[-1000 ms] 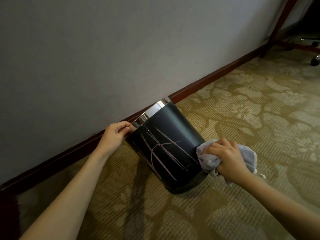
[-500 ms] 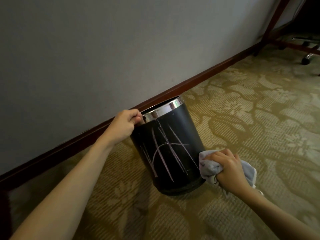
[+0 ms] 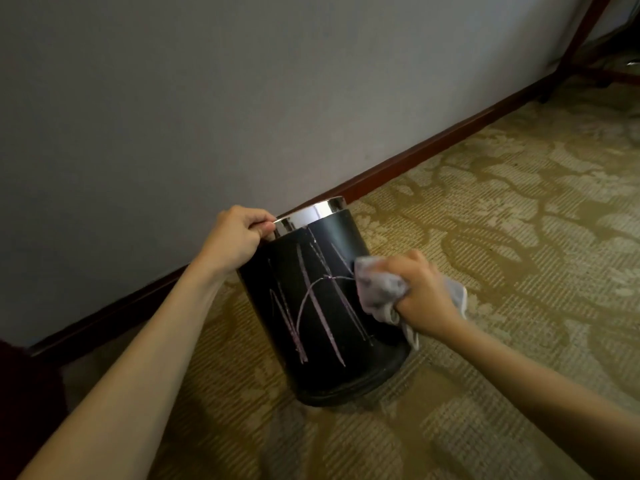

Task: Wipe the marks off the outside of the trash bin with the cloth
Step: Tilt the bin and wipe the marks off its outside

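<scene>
A black round trash bin (image 3: 322, 368) with a shiny metal rim stands upright on the carpet near the wall. Pale chalk-like marks (image 3: 311, 303) run up and down its front side. My left hand (image 3: 235, 239) grips the rim at the bin's left top edge. My right hand (image 3: 424, 296) holds a bunched light grey cloth (image 3: 379, 289) and presses it against the right side of the bin, at the right end of the marks.
A grey wall with a dark red baseboard (image 3: 433, 148) runs behind the bin. Patterned beige carpet (image 3: 502, 237) spreads to the right and front. Dark wooden furniture legs (image 3: 581, 39) stand at the far right top.
The bin has gone from tilted to upright. My right hand with the cloth has risen from near the bin's base to the middle of its right side.
</scene>
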`<state>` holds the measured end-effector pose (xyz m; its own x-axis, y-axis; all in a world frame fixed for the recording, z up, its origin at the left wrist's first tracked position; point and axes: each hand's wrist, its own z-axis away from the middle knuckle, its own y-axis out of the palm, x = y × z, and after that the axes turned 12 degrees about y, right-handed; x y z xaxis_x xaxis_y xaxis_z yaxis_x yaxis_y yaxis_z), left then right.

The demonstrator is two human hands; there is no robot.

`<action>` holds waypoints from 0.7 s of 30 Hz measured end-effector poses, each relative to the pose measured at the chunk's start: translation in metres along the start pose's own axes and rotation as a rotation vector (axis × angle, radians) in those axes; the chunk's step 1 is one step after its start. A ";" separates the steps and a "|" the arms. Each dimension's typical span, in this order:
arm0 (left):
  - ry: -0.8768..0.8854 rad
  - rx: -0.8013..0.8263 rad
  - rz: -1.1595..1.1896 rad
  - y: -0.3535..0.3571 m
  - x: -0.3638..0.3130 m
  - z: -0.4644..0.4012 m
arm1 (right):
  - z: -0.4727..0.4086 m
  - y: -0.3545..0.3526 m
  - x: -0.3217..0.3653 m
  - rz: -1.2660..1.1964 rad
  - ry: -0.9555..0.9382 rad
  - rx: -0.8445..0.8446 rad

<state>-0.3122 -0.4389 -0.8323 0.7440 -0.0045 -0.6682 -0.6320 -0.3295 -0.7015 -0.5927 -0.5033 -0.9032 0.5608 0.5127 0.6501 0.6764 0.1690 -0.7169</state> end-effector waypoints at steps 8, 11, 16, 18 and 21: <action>-0.012 -0.019 -0.013 0.011 -0.011 -0.012 | -0.036 -0.008 0.039 0.013 0.101 0.029; -0.079 -0.033 0.012 0.005 -0.002 -0.013 | 0.007 -0.004 0.010 0.081 0.051 0.153; -0.086 -0.058 0.003 -0.001 0.006 -0.010 | 0.053 -0.002 -0.017 0.137 0.087 0.254; -0.067 -0.050 0.005 0.002 0.004 -0.011 | 0.048 -0.005 -0.015 0.199 0.039 0.299; -0.059 -0.041 0.006 0.007 -0.004 -0.012 | 0.023 -0.010 -0.008 0.205 0.027 0.258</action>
<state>-0.3167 -0.4529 -0.8318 0.7257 0.0483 -0.6864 -0.6259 -0.3679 -0.6877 -0.6151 -0.4896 -0.9065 0.6874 0.5365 0.4896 0.4065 0.2744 -0.8715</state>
